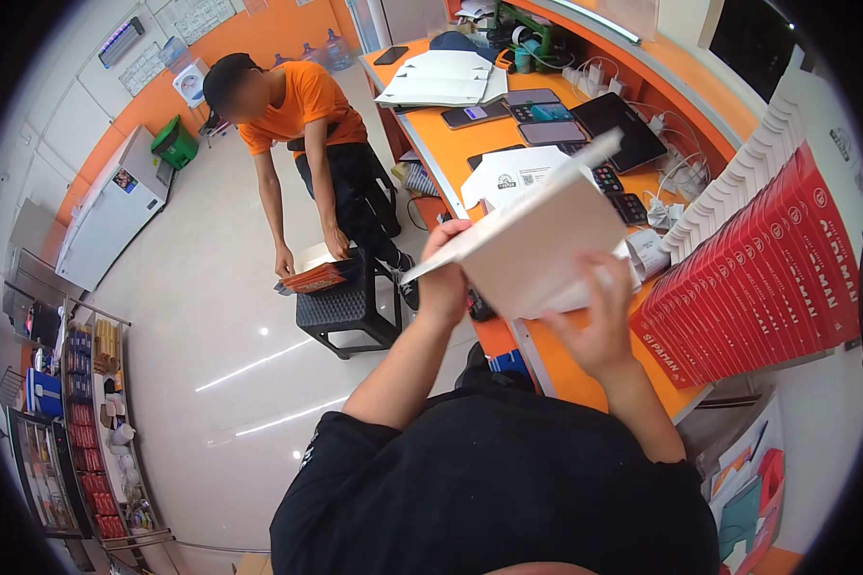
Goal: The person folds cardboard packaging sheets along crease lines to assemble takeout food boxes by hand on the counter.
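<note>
A partly folded cardboard box (542,240), its plain whitish side toward me, is held up tilted over the table's near edge. My left hand (444,283) is closed round its left edge, with some fingers hidden behind the board. Next to its lower right edge, my right hand (596,318) has its fingers spread, slightly blurred; I cannot tell whether they touch the board. Beneath and beyond the box, a flat white box blank (513,177) with a small dark print lies on the orange table (571,350).
To the right rises a tall stack of red-and-white boxes (758,278). Phones (547,113), a black tablet (618,129) and white cables lie farther back, beside more white blanks (441,79). At left, a person in orange (312,110) handles a box (314,276) on a black stool (350,302).
</note>
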### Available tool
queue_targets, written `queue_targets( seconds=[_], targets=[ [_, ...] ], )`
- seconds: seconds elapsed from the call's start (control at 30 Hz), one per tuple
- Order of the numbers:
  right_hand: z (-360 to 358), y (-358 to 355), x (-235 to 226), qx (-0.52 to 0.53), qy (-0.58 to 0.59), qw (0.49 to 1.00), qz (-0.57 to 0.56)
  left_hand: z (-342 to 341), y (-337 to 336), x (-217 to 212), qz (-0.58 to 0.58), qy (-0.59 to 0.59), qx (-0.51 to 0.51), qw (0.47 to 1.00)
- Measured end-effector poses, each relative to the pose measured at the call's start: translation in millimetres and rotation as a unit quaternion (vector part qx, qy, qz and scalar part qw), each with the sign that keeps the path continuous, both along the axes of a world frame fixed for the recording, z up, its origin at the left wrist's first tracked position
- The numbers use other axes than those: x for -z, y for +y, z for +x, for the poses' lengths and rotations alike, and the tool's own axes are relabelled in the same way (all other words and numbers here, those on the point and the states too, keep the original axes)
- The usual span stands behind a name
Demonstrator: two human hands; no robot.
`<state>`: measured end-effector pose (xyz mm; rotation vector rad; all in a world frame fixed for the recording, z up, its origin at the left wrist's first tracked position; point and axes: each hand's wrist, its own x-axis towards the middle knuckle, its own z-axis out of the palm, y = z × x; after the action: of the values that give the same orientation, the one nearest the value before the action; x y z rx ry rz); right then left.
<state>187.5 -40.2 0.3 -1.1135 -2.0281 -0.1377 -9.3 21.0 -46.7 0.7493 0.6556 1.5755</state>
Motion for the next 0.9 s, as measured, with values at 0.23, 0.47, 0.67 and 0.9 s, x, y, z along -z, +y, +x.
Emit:
queue_targets(
  seconds=[0.23, 0.47, 0.67, 0.9],
  targets=[
    [41.0, -2.7, 74.9, -0.147, 0.489, 0.669, -0.540, -40.8, -25.8, 72.3, -0.024, 0.136, 0.107, 0.985],
    [25.9, -18.6, 88.6, -0.204, 0.472, 0.665, -0.542, -47.5, -70.6, 86.7, 0.151, 0.287, 0.123, 0.938],
    [9.0, -22.1, 79.8, -0.151, 0.576, 0.634, -0.493, -35.3, -89.4, 64.3, -0.105, 0.168, 0.079, 0.977],
    [3.4, -22.9, 72.2, -0.063, 0.585, 0.630, -0.507, -28.0, -83.7, 43.3, -0.179, 0.227, 0.071, 0.955]
  ],
)
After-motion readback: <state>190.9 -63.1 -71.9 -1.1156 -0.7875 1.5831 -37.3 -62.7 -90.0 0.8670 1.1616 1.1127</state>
